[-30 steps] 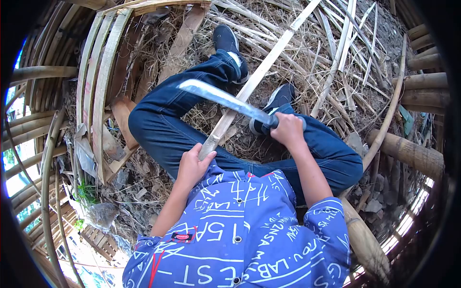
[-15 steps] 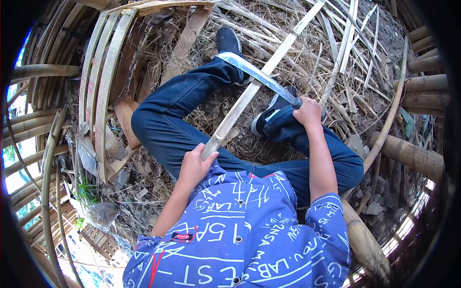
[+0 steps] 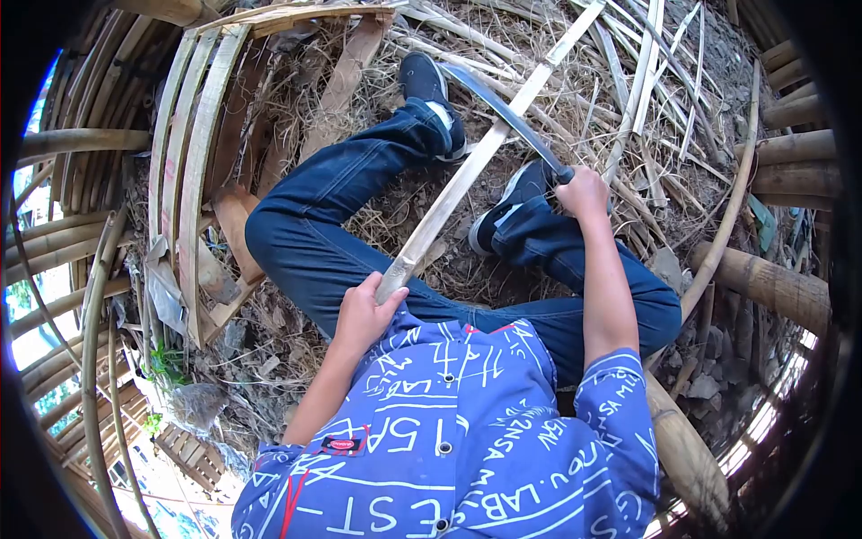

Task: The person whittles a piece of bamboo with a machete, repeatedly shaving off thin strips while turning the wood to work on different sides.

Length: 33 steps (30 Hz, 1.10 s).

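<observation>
Left hand [image 3: 364,313] clenched round near end of bamboo strip [image 3: 446,205], which slants over legs [image 3: 314,225]. Right hand [image 3: 584,193] fisted on knife [image 3: 478,90] handle, blade crossing strip. Strip likely light, stiff, splintery; hold near end.

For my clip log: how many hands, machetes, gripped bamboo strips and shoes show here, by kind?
hands: 2, left hand and right hand
machete: 1
bamboo strip in grip: 1
shoes: 2, far shoe and near shoe
total: 6
</observation>
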Each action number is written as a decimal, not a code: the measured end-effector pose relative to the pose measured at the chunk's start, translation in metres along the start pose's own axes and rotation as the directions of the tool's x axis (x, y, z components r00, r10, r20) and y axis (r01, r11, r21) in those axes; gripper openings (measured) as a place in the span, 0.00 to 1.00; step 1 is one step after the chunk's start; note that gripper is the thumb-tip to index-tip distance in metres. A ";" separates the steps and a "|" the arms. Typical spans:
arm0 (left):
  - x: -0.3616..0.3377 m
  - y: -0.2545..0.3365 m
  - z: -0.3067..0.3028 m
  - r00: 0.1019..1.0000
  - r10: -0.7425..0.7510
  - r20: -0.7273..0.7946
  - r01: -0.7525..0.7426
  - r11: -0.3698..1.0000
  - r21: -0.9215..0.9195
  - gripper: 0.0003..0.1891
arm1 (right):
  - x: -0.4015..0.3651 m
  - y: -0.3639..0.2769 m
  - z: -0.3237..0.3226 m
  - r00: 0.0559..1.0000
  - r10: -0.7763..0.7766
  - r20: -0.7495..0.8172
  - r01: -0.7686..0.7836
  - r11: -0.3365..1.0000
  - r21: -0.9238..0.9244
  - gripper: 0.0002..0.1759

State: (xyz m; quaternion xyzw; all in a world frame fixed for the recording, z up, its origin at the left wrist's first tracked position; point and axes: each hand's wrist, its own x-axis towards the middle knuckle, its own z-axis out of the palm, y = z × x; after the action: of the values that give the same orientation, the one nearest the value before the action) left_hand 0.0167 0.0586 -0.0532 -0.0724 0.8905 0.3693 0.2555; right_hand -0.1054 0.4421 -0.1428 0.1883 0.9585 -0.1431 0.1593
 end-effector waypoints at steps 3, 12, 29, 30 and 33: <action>0.002 0.002 0.000 1.000 0.021 -0.011 -0.021 1.000 0.005 0.19 | 0.000 -0.001 0.001 0.996 -0.038 -0.081 0.039 0.999 0.009 0.16; -0.001 -0.003 -0.002 1.000 -0.004 0.017 0.004 1.000 -0.023 0.14 | -0.047 -0.025 0.005 0.958 -0.285 0.042 0.286 0.958 -0.020 0.10; -0.009 0.001 -0.004 1.000 0.023 0.006 -0.024 1.000 0.018 0.17 | -0.027 -0.006 0.006 0.969 -0.239 0.053 0.241 0.970 -0.031 0.14; -0.011 0.001 -0.005 1.000 0.030 -0.001 -0.030 1.000 0.006 0.17 | -0.025 -0.004 0.008 0.970 -0.237 0.057 0.239 0.971 -0.029 0.14; -0.020 -0.001 -0.010 1.000 0.028 -0.005 -0.028 0.999 0.033 0.17 | -0.003 0.001 -0.001 0.998 -0.065 -0.015 0.065 0.998 -0.002 0.16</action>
State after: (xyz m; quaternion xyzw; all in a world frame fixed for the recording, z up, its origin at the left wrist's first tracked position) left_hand 0.0299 0.0498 -0.0379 -0.0569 0.8981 0.3581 0.2490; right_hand -0.1030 0.4428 -0.1410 0.1578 0.9654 -0.1461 0.1477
